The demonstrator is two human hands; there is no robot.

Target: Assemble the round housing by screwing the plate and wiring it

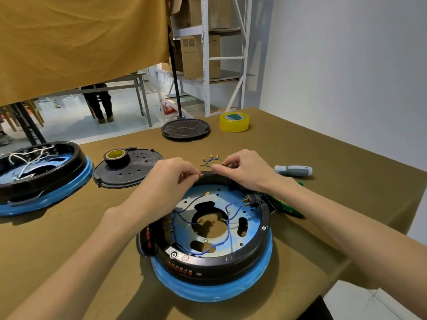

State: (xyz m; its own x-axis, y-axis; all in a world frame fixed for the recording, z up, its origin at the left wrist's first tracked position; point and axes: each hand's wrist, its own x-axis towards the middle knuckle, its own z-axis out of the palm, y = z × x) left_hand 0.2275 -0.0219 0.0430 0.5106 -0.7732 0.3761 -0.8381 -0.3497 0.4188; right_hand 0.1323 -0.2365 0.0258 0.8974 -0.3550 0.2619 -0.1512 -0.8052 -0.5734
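Note:
The round housing (pixel 231 257), black rim over a blue base, lies in front of me. Inside it sits a blue metal plate (pixel 240 236) with blue wires (pixel 227 227) ending in ring terminals. Over the far rim, my left hand (pixel 171 179) pinches a small brass terminal (pixel 201 175). My right hand (pixel 245 169) pinches the other end of a short blue wire just beyond the rim. A bundle of spare blue wires with brass terminals (pixel 210 160) lies behind my hands.
A grey-handled screwdriver (pixel 293 170) lies to the right, a green-handled tool (pixel 286 207) beside the housing. A second housing (pixel 39 176) stands at left, next to a black cover (pixel 129 169) bearing a tape roll (pixel 115 157). Yellow tape (pixel 234 121) and a round stand base (pixel 186 129) sit farther back.

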